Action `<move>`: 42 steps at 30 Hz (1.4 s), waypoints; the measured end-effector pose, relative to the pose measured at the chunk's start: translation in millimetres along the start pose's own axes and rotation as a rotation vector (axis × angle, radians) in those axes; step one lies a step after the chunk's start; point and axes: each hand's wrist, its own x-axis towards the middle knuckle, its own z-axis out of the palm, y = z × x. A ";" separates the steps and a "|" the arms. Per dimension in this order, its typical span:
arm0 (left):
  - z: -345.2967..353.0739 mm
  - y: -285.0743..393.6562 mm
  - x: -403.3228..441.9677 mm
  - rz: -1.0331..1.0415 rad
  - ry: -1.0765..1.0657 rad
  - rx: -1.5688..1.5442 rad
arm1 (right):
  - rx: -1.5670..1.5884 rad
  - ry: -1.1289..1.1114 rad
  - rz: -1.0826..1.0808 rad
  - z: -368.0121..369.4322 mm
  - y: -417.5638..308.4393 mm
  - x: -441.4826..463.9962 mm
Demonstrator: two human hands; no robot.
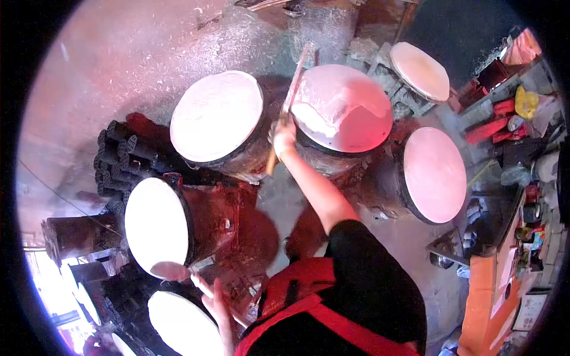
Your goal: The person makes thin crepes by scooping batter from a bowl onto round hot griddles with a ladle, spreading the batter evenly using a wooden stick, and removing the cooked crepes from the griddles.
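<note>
My right hand is closed around a long, flat wooden stick, which slants up between two round griddles. Beside it, the right griddle carries a pale, uneven layer with a darker reddish patch. The left griddle has a smooth white surface. At the lower left, my left hand is closed on the light handle of a round-headed ladle. The ladle's head overlaps the lower edge of another white-topped griddle. Below that hand's reach lies a further white round top.
Stacked black honeycomb briquettes stand at the left. More round griddles sit to the right, one at the upper right. An orange-sided table and cluttered shelf line the right edge. A metal bucket stands at the top.
</note>
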 end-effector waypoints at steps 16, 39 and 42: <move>26.9 -24.9 32.4 0.088 -0.303 -0.223 | -0.334 0.351 -0.021 -108.3 -14.3 -143.1; 139.2 34.4 -41.6 0.152 -0.542 -0.173 | -0.383 0.071 0.239 -206.7 -159.9 -128.2; 159.4 48.9 -53.5 0.182 -0.566 -0.156 | -0.458 -0.171 0.350 -201.7 -191.5 -174.3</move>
